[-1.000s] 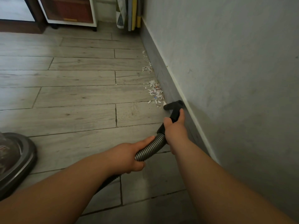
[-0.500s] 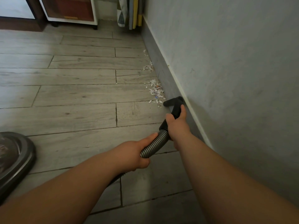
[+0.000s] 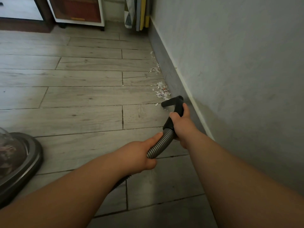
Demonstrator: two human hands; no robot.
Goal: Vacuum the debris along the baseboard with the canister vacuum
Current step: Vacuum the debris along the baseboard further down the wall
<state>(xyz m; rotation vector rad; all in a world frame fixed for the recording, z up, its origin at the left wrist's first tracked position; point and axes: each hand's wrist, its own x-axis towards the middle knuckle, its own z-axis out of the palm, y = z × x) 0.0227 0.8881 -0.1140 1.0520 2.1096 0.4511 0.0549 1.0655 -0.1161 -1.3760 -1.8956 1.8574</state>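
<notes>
Canister vacuum, pale scraps inside its clear dome

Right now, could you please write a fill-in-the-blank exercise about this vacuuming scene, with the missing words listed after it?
1. The left hand grips the ribbed vacuum ___.
2. The right hand grips the nozzle, whose colour is ___.
3. The debris along the baseboard is mostly ___ in colour.
4. The canister stands to the person's ___.

Missing words: hose; black; white; left.

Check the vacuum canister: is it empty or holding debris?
Holding some, it seems: pale scraps show inside the clear canister. How full, cannot tell.
</notes>
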